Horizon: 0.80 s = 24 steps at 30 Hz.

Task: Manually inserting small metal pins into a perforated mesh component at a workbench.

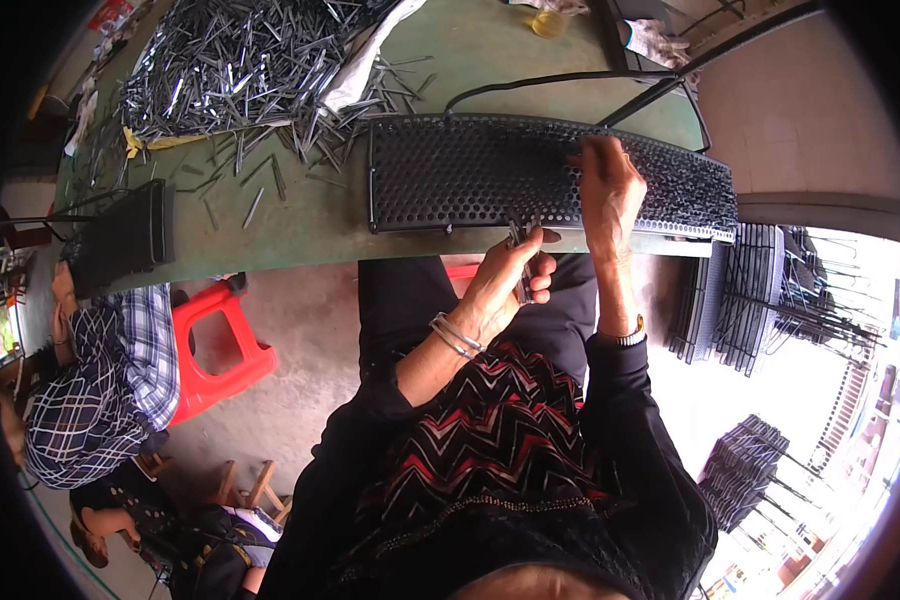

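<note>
A long black perforated panel (450,172) with rows of round holes lies along the near edge of the green table. Its right part is covered with small dark pieces. My left hand (505,272) is closed round a small bunch of thin dark strips (527,288), just below the panel's near edge; their ends stick out past the thumb. Over the panel, right of its middle, my right hand (610,195) is closed with its fingertips pointing down at the holes. Those fingertips are blurred, and whatever they hold is hidden.
A large heap of dark strips (240,65) fills a sack at the back left, with loose strips scattered beside it. Black bars rise behind the panel. Stacked black racks (745,290) stand at right. A red stool (220,350) and other people are at left.
</note>
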### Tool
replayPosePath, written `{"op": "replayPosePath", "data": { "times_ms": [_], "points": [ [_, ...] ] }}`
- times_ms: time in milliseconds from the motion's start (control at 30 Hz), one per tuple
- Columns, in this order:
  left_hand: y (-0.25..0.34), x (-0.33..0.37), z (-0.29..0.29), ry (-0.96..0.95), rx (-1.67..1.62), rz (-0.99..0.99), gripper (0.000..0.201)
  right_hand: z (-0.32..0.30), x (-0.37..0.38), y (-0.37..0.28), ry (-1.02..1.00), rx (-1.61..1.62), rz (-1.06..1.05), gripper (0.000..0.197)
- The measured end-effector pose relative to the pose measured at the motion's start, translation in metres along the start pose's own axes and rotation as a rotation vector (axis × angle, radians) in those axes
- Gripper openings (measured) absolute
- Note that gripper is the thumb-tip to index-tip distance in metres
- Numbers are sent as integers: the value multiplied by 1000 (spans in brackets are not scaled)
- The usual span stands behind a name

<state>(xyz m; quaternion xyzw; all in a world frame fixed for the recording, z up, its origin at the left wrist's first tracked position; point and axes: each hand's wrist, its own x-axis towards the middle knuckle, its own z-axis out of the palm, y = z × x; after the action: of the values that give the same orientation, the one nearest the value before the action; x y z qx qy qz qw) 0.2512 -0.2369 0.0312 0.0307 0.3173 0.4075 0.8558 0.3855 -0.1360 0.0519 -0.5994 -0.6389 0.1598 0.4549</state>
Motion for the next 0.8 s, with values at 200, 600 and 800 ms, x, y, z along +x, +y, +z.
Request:
{"op": "replayPosePath", "data": {
  "times_ms": [200, 600, 800],
  "points": [
    [3, -7, 4, 53, 71, 13, 34, -7, 6, -12, -44, -272, -147, 6],
    [3, -16, 11, 58, 178, 118, 30, -4, -3, 3, -26, -480, -233, 17],
    [6, -17, 15, 106, 245, 168, 27, -40, -15, -21, -366, -95, -1, 18]
  ]
}}
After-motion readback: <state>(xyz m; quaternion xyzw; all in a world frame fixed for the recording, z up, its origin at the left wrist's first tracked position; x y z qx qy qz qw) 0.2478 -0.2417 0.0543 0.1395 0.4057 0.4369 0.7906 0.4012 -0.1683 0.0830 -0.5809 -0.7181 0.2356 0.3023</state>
